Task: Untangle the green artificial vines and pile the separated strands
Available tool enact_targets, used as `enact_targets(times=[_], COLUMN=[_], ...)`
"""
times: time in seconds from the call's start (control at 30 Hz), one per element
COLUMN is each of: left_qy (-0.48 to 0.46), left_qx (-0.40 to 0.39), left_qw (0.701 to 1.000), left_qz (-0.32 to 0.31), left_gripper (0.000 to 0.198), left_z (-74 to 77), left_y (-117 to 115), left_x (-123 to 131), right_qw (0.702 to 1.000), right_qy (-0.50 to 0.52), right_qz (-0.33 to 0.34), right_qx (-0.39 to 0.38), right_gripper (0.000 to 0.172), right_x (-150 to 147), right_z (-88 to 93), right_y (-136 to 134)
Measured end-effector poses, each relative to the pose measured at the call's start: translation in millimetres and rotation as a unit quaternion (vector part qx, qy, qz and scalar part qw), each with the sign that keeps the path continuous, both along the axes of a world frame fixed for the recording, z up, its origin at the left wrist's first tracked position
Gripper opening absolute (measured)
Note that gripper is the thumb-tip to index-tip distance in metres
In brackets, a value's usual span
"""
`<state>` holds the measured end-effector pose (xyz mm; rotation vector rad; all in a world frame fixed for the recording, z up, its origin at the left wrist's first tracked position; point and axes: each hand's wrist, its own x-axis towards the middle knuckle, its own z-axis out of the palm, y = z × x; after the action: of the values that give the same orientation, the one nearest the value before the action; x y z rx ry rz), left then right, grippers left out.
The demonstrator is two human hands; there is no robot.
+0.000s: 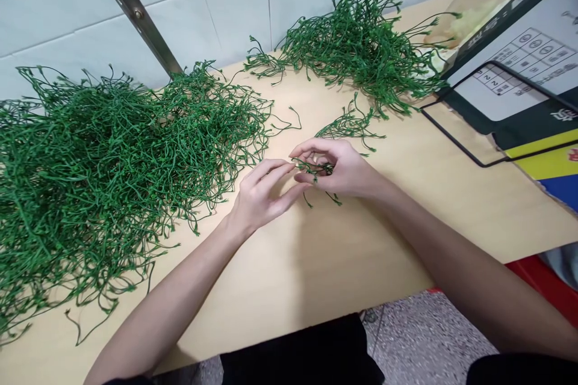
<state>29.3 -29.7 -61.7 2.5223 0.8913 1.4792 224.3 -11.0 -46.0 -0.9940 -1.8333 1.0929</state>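
My right hand is closed around a few thin green artificial plant stems, with some tips poking out below the palm. My left hand meets it from the left, its fingertips pinched at the near ends of the same stems; the exact contact is partly hidden. Just beyond my right hand lies a small bunch of stems on the table. To the left of my left hand spreads a large tangled heap of green stems, each with little branched tips.
A second pile of green stems rests at the back against the tiled wall. On the right stand a printed cardboard box and a black wire frame. A metal post rises behind the wooden table.
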Motion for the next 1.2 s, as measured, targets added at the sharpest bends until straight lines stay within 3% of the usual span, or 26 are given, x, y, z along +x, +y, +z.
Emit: enact_targets(times=[0.37,0.57,0.77,1.03,1.13,1.2], left_qy=[-0.046,-0.04,-0.012,0.075,0.079,0.063], left_qx=[-0.023,-0.008,0.026,0.122,0.113,0.089], left_qw=[0.998,0.999,0.999,0.987,0.989,0.994], left_qz=[0.037,0.017,-0.025,-0.072,-0.056,-0.027], left_gripper=[0.028,0.005,0.018,0.024,0.024,0.026], left_z=[3.6,4.2,-0.2,-2.8,-3.3,-2.4], left_y=[1.5,1.6,1.1,-1.6,-1.8,-1.1], left_x=[1.7,1.8,-4.9,-7.0,-5.6,-4.4], right_qw=[0.991,0.99,0.997,0.995,0.991,0.993], right_qy=[0.092,0.088,0.047,-0.029,-0.051,-0.045], right_qz=[-0.043,-0.052,-0.039,-0.074,-0.073,-0.074], right_qx=[-0.092,-0.101,-0.056,0.067,0.103,0.085], right_gripper=[0.029,0.036,0.022,0.011,0.009,0.007], right_x=[-5.0,-3.2,-4.4,-4.3,-3.7,-3.2], right_z=[4.7,1.7,2.8,5.1,6.1,7.1], right_y=[-0.2,1.1,-1.3,-5.0,-4.7,-4.5])
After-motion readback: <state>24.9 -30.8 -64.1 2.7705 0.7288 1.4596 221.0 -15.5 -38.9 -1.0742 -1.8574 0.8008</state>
